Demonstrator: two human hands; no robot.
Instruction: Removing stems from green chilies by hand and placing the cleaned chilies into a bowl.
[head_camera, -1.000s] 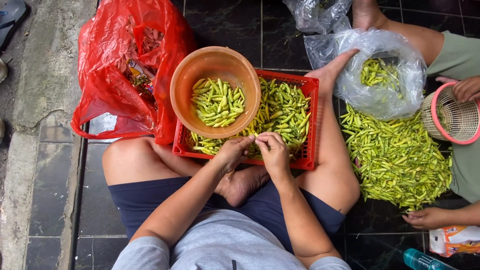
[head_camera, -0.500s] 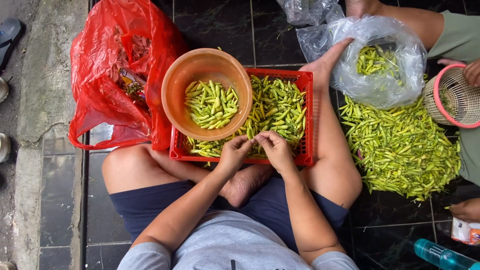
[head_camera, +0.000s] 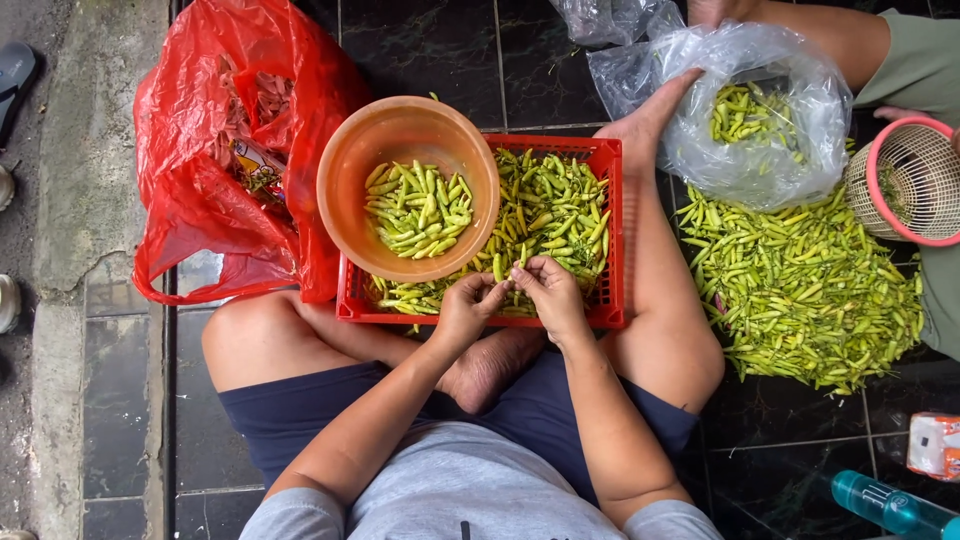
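A small green chili (head_camera: 503, 283) is pinched between the fingertips of the left hand (head_camera: 466, 308) and the right hand (head_camera: 548, 295), just above the near edge of the red crate (head_camera: 612, 240). If the pinch slips, it could be dropped among the unsorted chilies rather than into the orange bowl (head_camera: 345, 170) at the crate's left.

A small green chili (head_camera: 503, 283) is pinched between fingertips above the near edge of the chili-filled red crate (head_camera: 612, 240).

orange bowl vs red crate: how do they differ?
The orange bowl is round with solid walls; the red crate is rectangular with slotted walls. The bowl rests tilted on the crate's left end, while the crate sits flat on the floor. Both hold green chillies.
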